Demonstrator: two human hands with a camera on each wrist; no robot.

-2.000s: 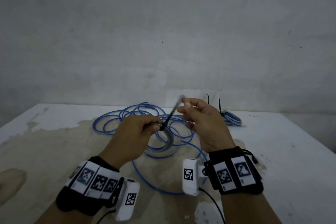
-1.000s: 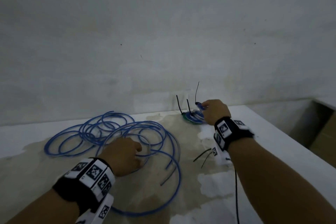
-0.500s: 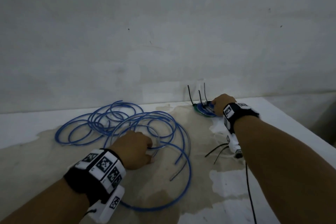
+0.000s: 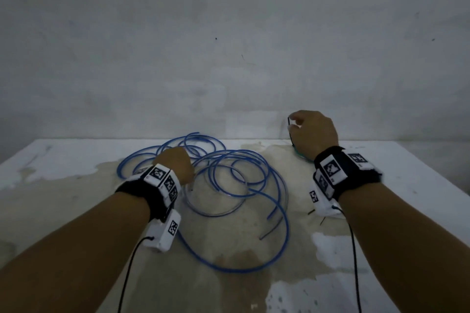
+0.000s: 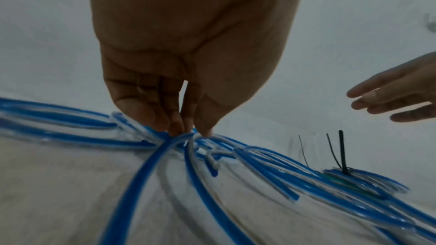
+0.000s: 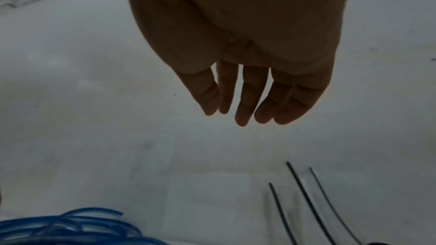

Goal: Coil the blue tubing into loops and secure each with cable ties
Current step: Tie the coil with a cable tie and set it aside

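Loose blue tubing [image 4: 236,185] sprawls in wide loops over the middle of the table. My left hand [image 4: 178,165] rests on it at the left, its fingertips [image 5: 186,131] and thumb pinching several strands together where they cross. A small tied coil [image 5: 358,182] lies at the back right, with black cable tie tails [image 5: 342,152] standing up from it. My right hand [image 4: 310,132] hovers just above that coil, hiding most of it in the head view. The right wrist view shows its fingers [image 6: 240,116] straight and empty above the tie tails [image 6: 306,202].
Two loose black cable ties [image 4: 316,216] lie on the stained white table [image 4: 407,185] beside my right wrist. A grey wall rises right behind the table. The table's right edge runs off near my right forearm.
My right hand set the tied coil down at the back right, let go and lifted above it. My left hand stayed down on the loose tubing.
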